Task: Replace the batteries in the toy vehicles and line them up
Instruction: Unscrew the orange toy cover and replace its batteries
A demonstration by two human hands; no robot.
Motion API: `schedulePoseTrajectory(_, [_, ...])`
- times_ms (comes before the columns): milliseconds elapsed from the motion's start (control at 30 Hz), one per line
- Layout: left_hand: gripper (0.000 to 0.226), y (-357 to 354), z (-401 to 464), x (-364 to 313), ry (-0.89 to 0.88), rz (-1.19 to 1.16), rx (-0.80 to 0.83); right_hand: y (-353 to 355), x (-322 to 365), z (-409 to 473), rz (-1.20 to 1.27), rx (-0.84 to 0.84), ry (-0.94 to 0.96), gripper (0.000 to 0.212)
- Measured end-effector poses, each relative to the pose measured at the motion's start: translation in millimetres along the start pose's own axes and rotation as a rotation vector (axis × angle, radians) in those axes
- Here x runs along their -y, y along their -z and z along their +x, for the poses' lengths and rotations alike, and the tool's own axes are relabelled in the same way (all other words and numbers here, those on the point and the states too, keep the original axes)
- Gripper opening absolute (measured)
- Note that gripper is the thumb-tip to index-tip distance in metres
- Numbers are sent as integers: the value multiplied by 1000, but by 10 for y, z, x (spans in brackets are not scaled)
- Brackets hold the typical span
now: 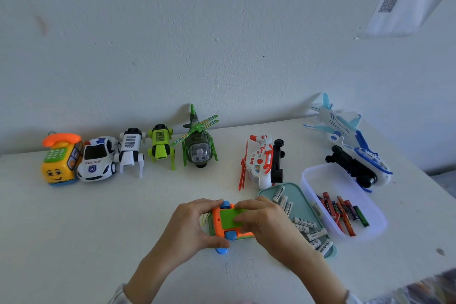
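Orange-and-green blocky plastic toy vehicle (228, 223), underside up, sits just left of the teal battery-laden lid (299, 195); left hand (190, 227) grips its side, right hand (262, 221) fingers curl onto its smooth green panel

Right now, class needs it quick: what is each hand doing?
Left hand: grips the upturned orange toy vehicle by its left end.
Right hand: fingers pressing the toy's green underside panel, thumb at its near edge.
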State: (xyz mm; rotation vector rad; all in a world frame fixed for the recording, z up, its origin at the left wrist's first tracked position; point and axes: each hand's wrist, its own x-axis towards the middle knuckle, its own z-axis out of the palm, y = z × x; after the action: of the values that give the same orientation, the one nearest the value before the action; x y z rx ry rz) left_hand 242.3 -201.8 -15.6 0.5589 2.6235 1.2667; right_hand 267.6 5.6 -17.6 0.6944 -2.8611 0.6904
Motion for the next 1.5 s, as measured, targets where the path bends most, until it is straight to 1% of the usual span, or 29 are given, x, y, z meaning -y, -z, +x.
schedulePoseTrajectory(67, [85,-5,0,-4,-6,12,-4,-4,-22,5,6,22,-7,31])
schedulePoseTrajectory(167, [85,-6,-3,-14,-13,4,-18,-29,-29,-12,3,25,5,35])
schedulePoseTrajectory(267, [84,-3,-5,-16,-21,-10,-26,-89,12,-62,5,-69,9,36])
schedulePoseTrajectory(400, [84,-12,-9,-2,-28,-32,-47,-157,70,-128,11,-227,-24,22])
schedulePoseTrajectory(467, [84,-17,-8,7,-28,-41,-46,-206,78,-179,40,-245,-46,22])
schedulePoseTrajectory(567, [90,-16,1,-2,-22,-54,-41,-288,81,-243,45,-228,-80,30])
schedulePoseTrajectory(667, [94,-16,12,-2,-18,-53,-42,-336,73,-268,21,-199,-63,38])
schedulePoseTrajectory(733, [89,-16,18,1,-12,-42,-46,-330,64,-296,49,-143,-58,47])
schedulePoseTrajectory(800, [89,-14,26,5,-5,-52,-55,-333,27,-330,77,-51,-39,60])
schedulePoseTrajectory(867, [89,-14,31,10,20,-83,-74,-377,-25,-351,-26,-16,-7,72])
schedulePoseTrajectory(933, [82,-3,44,-5,57,-126,-96,-421,-35,-332,-164,-3,-19,85])
schedulePoseTrajectory(967, [79,9,59,-21,69,-158,-107,-434,-19,-303,-194,-19,-25,89])
schedulePoseTrajectory(1000, [77,17,63,-43,77,-194,-115,-450,-9,-283,-204,-85,-16,89])
schedulePoseTrajectory(1067, [74,59,84,-128,83,-245,-125,-420,16,-197,-173,-279,13,79])
schedulePoseTrajectory(1100, [74,89,99,-176,77,-261,-131,-384,37,-147,-151,-344,18,74])
schedulePoseTrajectory(1133, [76,134,120,-227,61,-274,-137,-335,53,-103,-121,-389,11,71])
schedulePoseTrajectory(1200, [85,234,179,-303,30,-357,-113,-186,111,-30,13,-397,-64,71])
schedulePoseTrajectory(1233, [90,289,213,-342,22,-449,-80,-84,151,3,155,-408,-129,73])
schedulePoseTrajectory(1300, [100,374,273,-385,35,-629,-15,146,256,105,532,-398,-247,74])
schedulePoseTrajectory(1333, [103,397,302,-401,41,-682,12,250,278,172,738,-367,-274,71])
schedulePoseTrajectory(1367, [105,394,325,-414,45,-727,48,317,267,233,843,-357,-293,64])
schedulePoseTrajectory(1467, [105,298,407,-447,86,-873,169,425,250,408,1052,-341,-351,47])
schedulePoseTrajectory(1500, [104,249,440,-456,113,-936,179,420,239,459,1043,-323,-364,45])
